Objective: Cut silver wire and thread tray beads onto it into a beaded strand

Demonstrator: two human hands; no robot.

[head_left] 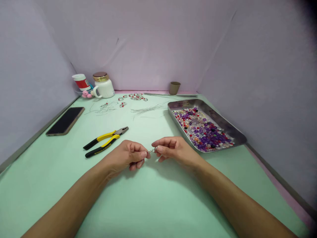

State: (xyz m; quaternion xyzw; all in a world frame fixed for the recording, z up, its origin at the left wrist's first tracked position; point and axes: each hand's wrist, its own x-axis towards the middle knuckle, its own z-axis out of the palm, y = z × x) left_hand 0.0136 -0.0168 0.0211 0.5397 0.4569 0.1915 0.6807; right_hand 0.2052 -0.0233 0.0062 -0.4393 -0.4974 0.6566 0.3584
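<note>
Between my two hands, over the front middle of the table, is a small piece of beaded wire [152, 151] with clear or silvery beads. My left hand [132, 154] pinches one end between thumb and fingers. At the other end, my right hand [170, 148] grips it between thumb and forefinger, its remaining fingers loosely curled. The exact shape of the piece is partly hidden by the fingertips. Pliers [106, 142] with yellow and black handles lie just beyond my left hand. Right of my right hand stands a metal tray [213, 115] of mixed purple, red, white and clear beads.
Finished-looking beaded loops [136, 96] and thin wire pieces [148, 108] lie toward the back. A phone [65, 121] rests at the left, near a white lidded mug [106, 88] and a red-and-white container [81, 82]. A small brown cup [174, 88] stands by the back wall.
</note>
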